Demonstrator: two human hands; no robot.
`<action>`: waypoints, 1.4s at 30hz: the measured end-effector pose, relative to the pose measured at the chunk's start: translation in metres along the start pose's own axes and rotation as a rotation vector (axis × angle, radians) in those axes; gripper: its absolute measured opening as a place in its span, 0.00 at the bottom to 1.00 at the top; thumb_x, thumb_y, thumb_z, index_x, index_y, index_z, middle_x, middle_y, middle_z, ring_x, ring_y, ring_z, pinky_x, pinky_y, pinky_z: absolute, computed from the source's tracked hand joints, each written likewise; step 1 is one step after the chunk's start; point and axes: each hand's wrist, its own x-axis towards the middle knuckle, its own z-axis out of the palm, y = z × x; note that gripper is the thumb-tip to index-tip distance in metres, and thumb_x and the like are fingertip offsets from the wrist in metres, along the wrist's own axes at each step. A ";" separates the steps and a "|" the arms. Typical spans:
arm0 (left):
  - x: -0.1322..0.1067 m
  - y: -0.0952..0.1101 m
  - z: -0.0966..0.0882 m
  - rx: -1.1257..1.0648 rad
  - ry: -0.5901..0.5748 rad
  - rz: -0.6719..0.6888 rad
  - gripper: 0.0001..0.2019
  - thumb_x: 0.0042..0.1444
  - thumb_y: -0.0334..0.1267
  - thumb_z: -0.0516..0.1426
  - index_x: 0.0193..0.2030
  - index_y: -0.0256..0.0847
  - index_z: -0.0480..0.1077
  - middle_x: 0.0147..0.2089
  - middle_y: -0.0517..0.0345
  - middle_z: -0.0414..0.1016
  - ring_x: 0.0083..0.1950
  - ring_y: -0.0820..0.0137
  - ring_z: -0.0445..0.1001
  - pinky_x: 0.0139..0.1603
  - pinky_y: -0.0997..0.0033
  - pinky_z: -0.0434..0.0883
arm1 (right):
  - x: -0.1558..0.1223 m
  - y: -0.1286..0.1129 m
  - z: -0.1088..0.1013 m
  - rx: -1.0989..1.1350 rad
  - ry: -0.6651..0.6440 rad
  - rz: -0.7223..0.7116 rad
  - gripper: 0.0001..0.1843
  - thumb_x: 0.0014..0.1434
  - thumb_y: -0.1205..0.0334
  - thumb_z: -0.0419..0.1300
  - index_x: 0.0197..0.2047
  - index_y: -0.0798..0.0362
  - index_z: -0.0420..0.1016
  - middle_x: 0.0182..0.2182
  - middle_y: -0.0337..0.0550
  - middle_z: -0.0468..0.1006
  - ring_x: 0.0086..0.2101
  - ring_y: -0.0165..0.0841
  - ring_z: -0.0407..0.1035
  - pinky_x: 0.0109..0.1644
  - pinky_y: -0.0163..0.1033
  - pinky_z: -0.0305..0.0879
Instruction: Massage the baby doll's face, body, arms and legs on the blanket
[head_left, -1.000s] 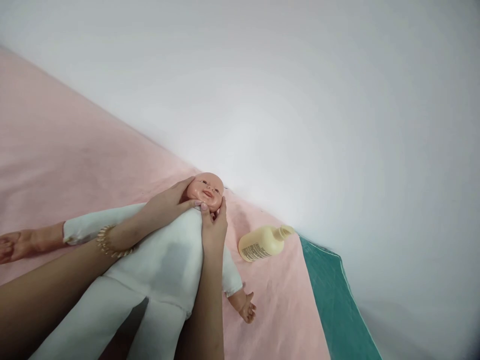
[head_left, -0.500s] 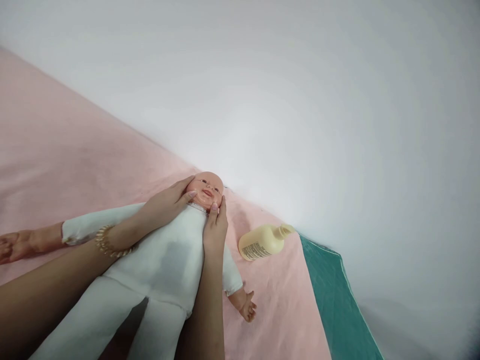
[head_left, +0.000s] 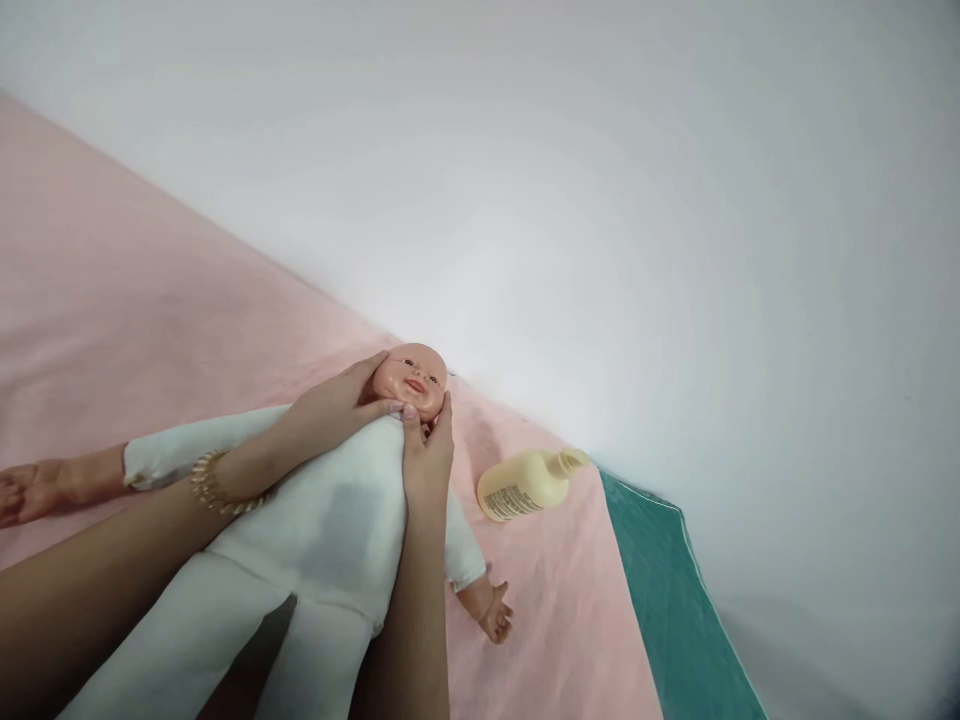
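A baby doll with a white cloth body lies on its back, its plastic head pointing toward the wall. My left hand cups one side of the doll's head, with the thumb under its chin. On the opposite side, my right hand cups the head too, its thumb at the chin close to the left thumb. Fingers of both hands curl around the head and are partly hidden. The doll's arms are spread out to either side, and a beaded bracelet circles my left wrist.
To the right of the doll stands a pale yellow pump bottle with printed text. Pink cloth lies under both, beside a teal surface at the right. A white wall rises behind.
Both thumbs have slid from the doll's cheeks down and inward to below its chin, where they now nearly meet. The doll and bottle have stayed put.
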 end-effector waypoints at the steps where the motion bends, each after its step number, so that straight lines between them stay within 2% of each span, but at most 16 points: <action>1: 0.000 -0.001 0.000 -0.007 -0.006 0.001 0.39 0.56 0.58 0.59 0.71 0.49 0.56 0.65 0.54 0.69 0.59 0.57 0.73 0.58 0.62 0.71 | 0.000 0.001 0.000 -0.003 0.000 -0.001 0.46 0.60 0.43 0.59 0.73 0.54 0.47 0.63 0.50 0.69 0.56 0.42 0.69 0.61 0.47 0.65; 7: -0.001 0.000 0.000 0.009 0.007 0.025 0.36 0.57 0.58 0.58 0.70 0.51 0.57 0.64 0.58 0.70 0.60 0.58 0.72 0.58 0.62 0.70 | 0.002 0.004 0.001 -0.017 -0.001 -0.055 0.42 0.63 0.44 0.55 0.73 0.54 0.48 0.66 0.51 0.64 0.59 0.42 0.66 0.62 0.47 0.63; 12: -0.002 0.006 -0.001 0.113 0.034 0.005 0.35 0.62 0.57 0.51 0.73 0.47 0.54 0.67 0.54 0.66 0.63 0.54 0.69 0.59 0.59 0.69 | 0.002 0.007 0.001 -0.054 0.013 -0.100 0.38 0.67 0.43 0.47 0.73 0.56 0.48 0.69 0.52 0.57 0.66 0.42 0.56 0.68 0.50 0.55; 14: -0.003 0.006 -0.001 0.152 0.037 -0.003 0.34 0.64 0.55 0.48 0.73 0.44 0.53 0.67 0.52 0.66 0.63 0.53 0.69 0.60 0.57 0.68 | 0.004 0.010 0.002 -0.054 0.032 -0.110 0.37 0.68 0.43 0.44 0.72 0.55 0.50 0.69 0.50 0.57 0.67 0.41 0.54 0.69 0.51 0.53; 17: -0.003 0.005 0.000 0.167 0.037 -0.005 0.34 0.65 0.54 0.45 0.74 0.39 0.52 0.68 0.50 0.64 0.65 0.53 0.67 0.62 0.56 0.66 | 0.007 0.014 0.004 -0.027 0.063 -0.111 0.36 0.69 0.41 0.42 0.72 0.53 0.53 0.68 0.50 0.61 0.66 0.40 0.57 0.68 0.50 0.56; 21: -0.002 0.002 0.001 0.153 0.042 0.016 0.34 0.67 0.54 0.41 0.74 0.38 0.52 0.71 0.51 0.58 0.70 0.54 0.60 0.64 0.59 0.65 | 0.009 0.018 0.006 0.010 0.083 -0.089 0.37 0.68 0.39 0.40 0.71 0.53 0.55 0.66 0.50 0.64 0.65 0.40 0.59 0.66 0.50 0.60; 23: -0.002 0.001 0.001 0.152 0.049 0.020 0.33 0.67 0.54 0.39 0.73 0.38 0.53 0.72 0.51 0.58 0.70 0.54 0.60 0.64 0.59 0.65 | 0.009 0.016 0.006 0.012 0.085 -0.079 0.37 0.68 0.39 0.40 0.71 0.53 0.55 0.66 0.50 0.64 0.66 0.41 0.59 0.66 0.51 0.59; 26: -0.002 0.002 -0.001 0.173 0.044 -0.004 0.34 0.66 0.56 0.42 0.73 0.39 0.53 0.70 0.50 0.61 0.67 0.53 0.65 0.62 0.58 0.67 | 0.006 0.010 0.004 -0.015 0.077 -0.070 0.40 0.66 0.37 0.44 0.71 0.54 0.54 0.67 0.51 0.63 0.65 0.43 0.59 0.67 0.51 0.58; 29: -0.001 0.002 -0.002 0.142 0.027 -0.004 0.38 0.61 0.61 0.50 0.73 0.44 0.53 0.67 0.50 0.66 0.61 0.52 0.71 0.57 0.59 0.71 | 0.002 0.003 0.002 -0.029 0.035 -0.042 0.45 0.62 0.36 0.52 0.73 0.55 0.50 0.66 0.53 0.64 0.61 0.45 0.64 0.63 0.50 0.62; 33: 0.002 -0.005 0.000 0.087 0.001 -0.004 0.40 0.57 0.60 0.56 0.73 0.48 0.53 0.67 0.50 0.66 0.60 0.52 0.72 0.58 0.58 0.70 | 0.000 0.000 0.001 -0.030 0.006 -0.013 0.47 0.60 0.40 0.58 0.73 0.55 0.48 0.64 0.52 0.66 0.57 0.44 0.68 0.60 0.48 0.65; 37: 0.004 -0.009 0.001 0.042 0.003 0.010 0.39 0.56 0.58 0.58 0.72 0.50 0.54 0.67 0.52 0.66 0.62 0.53 0.70 0.58 0.58 0.70 | 0.001 0.000 0.001 -0.014 -0.001 -0.031 0.45 0.60 0.42 0.58 0.73 0.54 0.49 0.64 0.52 0.67 0.56 0.42 0.69 0.60 0.47 0.66; 42: 0.001 -0.001 -0.001 0.084 0.026 -0.002 0.36 0.58 0.59 0.55 0.71 0.49 0.56 0.65 0.53 0.68 0.61 0.53 0.71 0.57 0.58 0.70 | 0.000 -0.001 0.000 -0.027 0.000 -0.059 0.41 0.63 0.42 0.54 0.72 0.54 0.50 0.64 0.52 0.66 0.59 0.42 0.66 0.62 0.47 0.63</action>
